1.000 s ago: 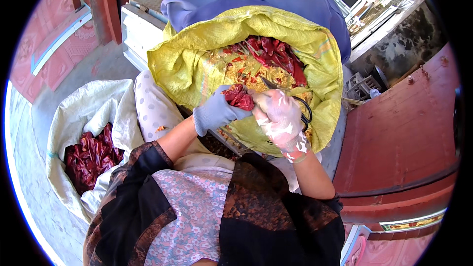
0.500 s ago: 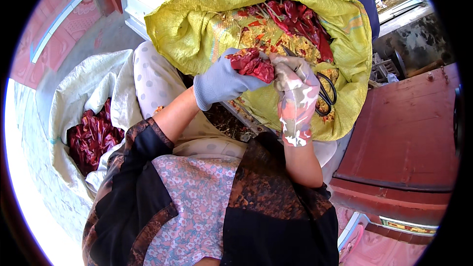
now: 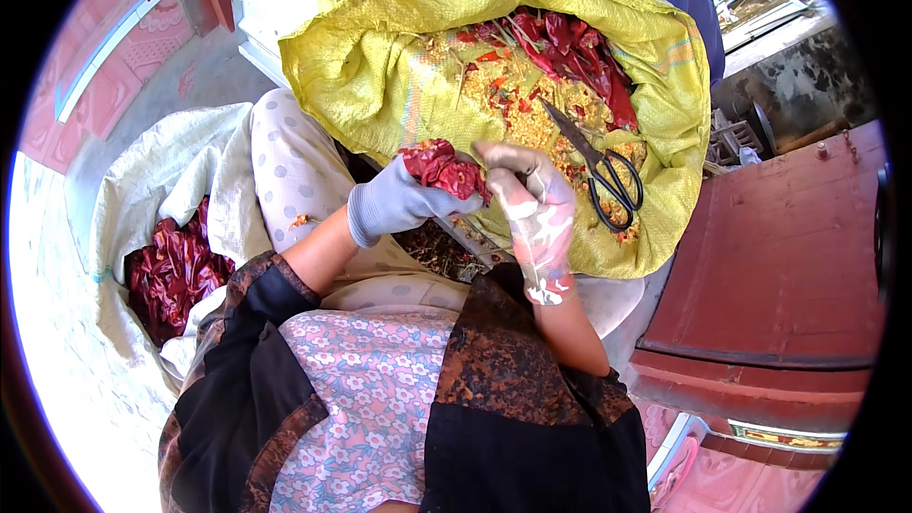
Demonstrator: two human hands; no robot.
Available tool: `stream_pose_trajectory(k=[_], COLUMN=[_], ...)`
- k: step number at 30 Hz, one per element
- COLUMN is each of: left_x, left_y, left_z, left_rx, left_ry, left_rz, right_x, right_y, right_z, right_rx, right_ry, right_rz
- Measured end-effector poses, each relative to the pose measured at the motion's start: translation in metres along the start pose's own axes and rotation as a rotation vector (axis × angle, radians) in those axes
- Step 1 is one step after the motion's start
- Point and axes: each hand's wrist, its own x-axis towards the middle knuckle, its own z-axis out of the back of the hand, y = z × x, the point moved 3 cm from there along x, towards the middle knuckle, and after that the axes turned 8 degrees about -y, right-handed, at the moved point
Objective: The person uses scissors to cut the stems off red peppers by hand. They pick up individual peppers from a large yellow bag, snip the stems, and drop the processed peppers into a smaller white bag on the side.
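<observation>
My left hand (image 3: 389, 201), in a grey glove, is closed around crumpled dried red chili peppers (image 3: 442, 169). Close against their right side is my right hand (image 3: 532, 199) in a camouflage glove, thumb and fingers pinched together; what they pinch is too small to make out. Both hands are over the near edge of an open yellow woven sack (image 3: 370, 66). Inside it, black-handled scissors (image 3: 598, 171) lie with blades pointing up-left on yellow chili seeds (image 3: 513, 100). More dried red chilies (image 3: 579, 52) are heaped at the sack's far right.
A white woven sack (image 3: 157, 176) holding dark red dried chilies (image 3: 176, 271) stands at my left, beside my dotted trouser leg (image 3: 294, 166). A reddish-brown wooden piece (image 3: 769, 256) is on the right. Plant scraps (image 3: 437, 252) lie below the yellow sack.
Both hands have moved left and slightly nearer to me, with the chilies still in my left hand. The scissors, partly covered by my right hand before, now show fully.
</observation>
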Motion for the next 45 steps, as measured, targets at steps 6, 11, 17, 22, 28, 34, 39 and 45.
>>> stream_pose_trajectory(k=[6, 11, 17, 22, 28, 34, 39, 45], left_x=[-0.011, 0.011, 0.010, 0.023, 0.016, 0.024, 0.012, 0.024], left_y=[0.000, 0.000, 0.027, 0.007, 0.006, -0.004, 0.004, -0.006], left_z=[-0.019, -0.018, -0.035, -0.032, -0.027, -0.014, -0.013, -0.007], left_rx=[-1.008, -0.959, -0.822, -0.818, -0.391, -0.595, 0.065, -0.247], left_ry=[-0.149, -0.032, -0.017, -0.162, 0.019, -0.188, -0.177, -0.176], left_rz=[0.837, 0.778, 0.692, 0.690, 0.402, 0.629, 0.090, 0.357], right_x=[0.004, 0.002, 0.010, 0.018, 0.030, 0.065, 0.109, 0.122], right_y=[0.023, 0.014, 0.005, -0.001, -0.004, 0.034, 0.057, 0.045], right_z=[0.002, 0.008, 0.019, 0.026, 0.047, 0.085, 0.137, 0.163], right_rx=[-0.618, -0.325, -0.024, 0.165, 0.179, -0.926, -1.680, -1.562], right_ry=[0.269, 0.068, -0.034, -0.024, -0.052, -0.099, -0.392, -0.353], right_rz=[0.605, 0.384, -0.156, -0.423, -0.250, 0.656, 0.328, 0.346])
